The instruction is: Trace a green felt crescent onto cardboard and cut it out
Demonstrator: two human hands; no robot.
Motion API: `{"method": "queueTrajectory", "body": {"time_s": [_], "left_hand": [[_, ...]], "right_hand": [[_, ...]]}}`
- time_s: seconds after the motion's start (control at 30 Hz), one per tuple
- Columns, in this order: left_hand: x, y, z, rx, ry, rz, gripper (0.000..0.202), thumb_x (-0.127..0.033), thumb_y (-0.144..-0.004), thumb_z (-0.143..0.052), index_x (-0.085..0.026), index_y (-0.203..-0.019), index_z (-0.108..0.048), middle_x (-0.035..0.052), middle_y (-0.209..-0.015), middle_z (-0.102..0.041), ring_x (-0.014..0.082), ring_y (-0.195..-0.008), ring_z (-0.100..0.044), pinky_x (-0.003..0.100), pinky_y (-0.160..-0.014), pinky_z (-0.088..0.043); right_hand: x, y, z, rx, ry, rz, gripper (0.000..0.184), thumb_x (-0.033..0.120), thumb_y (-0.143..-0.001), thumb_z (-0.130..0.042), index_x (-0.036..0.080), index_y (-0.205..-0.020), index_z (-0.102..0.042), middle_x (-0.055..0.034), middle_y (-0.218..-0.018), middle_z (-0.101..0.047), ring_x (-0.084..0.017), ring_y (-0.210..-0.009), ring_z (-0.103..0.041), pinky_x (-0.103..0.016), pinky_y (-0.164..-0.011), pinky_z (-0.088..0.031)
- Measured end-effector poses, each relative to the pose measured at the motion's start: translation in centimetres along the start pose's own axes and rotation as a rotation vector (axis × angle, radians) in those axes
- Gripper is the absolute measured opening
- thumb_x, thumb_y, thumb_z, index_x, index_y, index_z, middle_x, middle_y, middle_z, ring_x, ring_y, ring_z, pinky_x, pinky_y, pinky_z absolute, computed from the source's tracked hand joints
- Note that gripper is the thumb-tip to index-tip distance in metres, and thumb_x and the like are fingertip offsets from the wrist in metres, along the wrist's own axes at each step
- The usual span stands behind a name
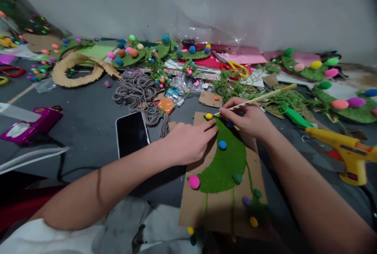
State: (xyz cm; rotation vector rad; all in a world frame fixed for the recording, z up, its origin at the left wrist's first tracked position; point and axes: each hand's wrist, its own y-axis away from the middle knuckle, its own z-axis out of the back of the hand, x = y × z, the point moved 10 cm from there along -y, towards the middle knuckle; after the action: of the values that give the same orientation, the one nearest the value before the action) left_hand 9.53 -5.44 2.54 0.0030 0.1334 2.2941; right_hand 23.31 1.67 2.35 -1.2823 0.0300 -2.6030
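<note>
My right hand (247, 118) is closed round a patterned pencil (260, 97), whose lower tip meets the narrow top end of a green felt crescent (228, 163). My left hand (191, 142) reaches in from the left, its forefinger stretched out and pressing on the crescent's inner edge just below that tip; its other fingers are partly hidden. Under the felt lies a piece of brown cardboard (193, 205). Coloured pompoms sit along the crescent, among them a yellow pompom (209, 116), a blue pompom (222, 145) and a pink pompom (194, 182). Green cords hang from its lower edge.
A phone (132, 134) lies left of the cardboard, near grey yarn (135, 89). To the right is a yellow glue gun (350, 151), to the left a purple glue gun (32, 124). Scissors (235, 67), a cardboard ring (78, 69) and more pompom-trimmed felt pieces (347, 104) line the back.
</note>
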Motion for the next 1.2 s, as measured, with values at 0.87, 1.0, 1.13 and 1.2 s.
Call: {"method": "queueTrajectory", "body": {"time_s": [0.87,1.0,1.13,1.2], "left_hand": [[-0.03,0.06,-0.07,-0.001,0.006,-0.01,0.057,-0.019,-0.099,-0.042,-0.024,-0.156,-0.053,-0.001,-0.168,-0.049,0.0253,-0.111,-0.077,0.037,-0.052,-0.051],[-0.18,0.09,0.03,-0.005,-0.006,-0.014,0.056,-0.019,-0.1,-0.042,-0.023,-0.155,-0.054,0.0008,-0.168,-0.049,0.0257,-0.109,-0.077,0.037,-0.055,-0.054],[-0.27,0.1,-0.19,0.014,-0.016,-0.015,0.057,-0.019,-0.1,-0.042,-0.023,-0.155,-0.053,0.0043,-0.168,-0.049,0.0272,-0.108,-0.077,0.037,-0.055,-0.054],[-0.23,0.09,-0.23,0.016,-0.027,-0.01,0.058,-0.019,-0.1,-0.043,-0.025,-0.157,-0.052,0.0051,-0.168,-0.05,0.0275,-0.105,-0.077,0.038,-0.055,-0.053]], "right_hand": [[0.05,0.55,0.55,-0.01,0.068,0.016,0.023,0.041,-0.094,-0.066,0.021,-0.086,-0.07,-0.0051,-0.079,-0.077,-0.02,-0.07,-0.068,-0.031,-0.068,-0.051],[-0.72,0.56,0.4,0.013,0.015,-0.058,0.023,0.042,-0.094,-0.067,0.021,-0.085,-0.067,-0.0048,-0.074,-0.076,-0.019,-0.066,-0.068,-0.03,-0.064,-0.051],[-0.08,0.54,0.51,-0.003,0.055,0.004,0.022,0.042,-0.095,-0.066,0.021,-0.087,-0.069,-0.0051,-0.08,-0.077,-0.02,-0.072,-0.069,-0.031,-0.069,-0.052],[-0.11,0.56,0.39,0.014,0.058,0.003,0.022,0.041,-0.095,-0.066,0.021,-0.086,-0.068,-0.0044,-0.078,-0.076,-0.02,-0.07,-0.069,-0.031,-0.067,-0.051]]}}
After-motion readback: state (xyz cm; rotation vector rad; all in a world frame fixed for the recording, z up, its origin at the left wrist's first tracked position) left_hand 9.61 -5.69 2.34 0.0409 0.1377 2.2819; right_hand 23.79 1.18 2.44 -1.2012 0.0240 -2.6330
